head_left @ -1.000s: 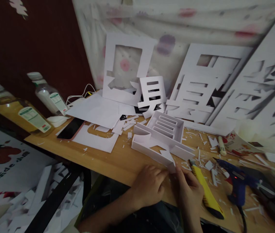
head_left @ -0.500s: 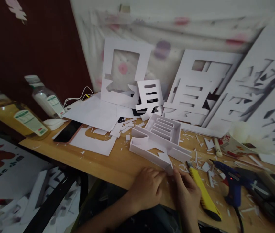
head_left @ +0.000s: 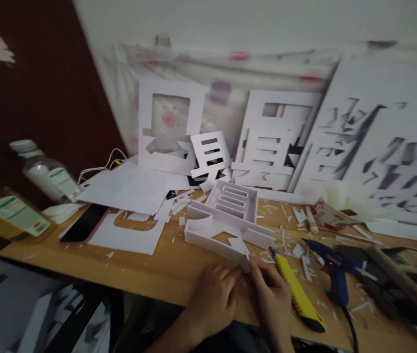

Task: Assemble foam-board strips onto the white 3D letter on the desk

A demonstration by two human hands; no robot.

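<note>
A hollow white letter (head_left: 223, 247), built of foam-board-like sheet with upright side walls, lies on the wooden table in front of me. My right hand (head_left: 273, 289) pinches the near right corner of its wall between thumb and fingers. Close beside it, my left hand (head_left: 212, 296) is curled with its fingers together, the fingertips by the same corner. Whatever the left fingers hold is hidden. Right of my right hand lies a yellow utility knife (head_left: 299, 294). Farther right a blue glue gun (head_left: 335, 272) rests with a red light showing.
White scraps (head_left: 285, 235) litter the table. Cut-out white boards (head_left: 274, 142) lean against the wall behind a loose letter face (head_left: 210, 154). On the left are a phone (head_left: 85, 223), white sheets (head_left: 127, 191) and two bottles (head_left: 52, 176). A glue stick-like white tube (head_left: 311, 220) lies at right.
The view has swung to the right, so the scene sits farther left and slightly lower. Both hands stay at the same corner of the letter, with little visible movement.
</note>
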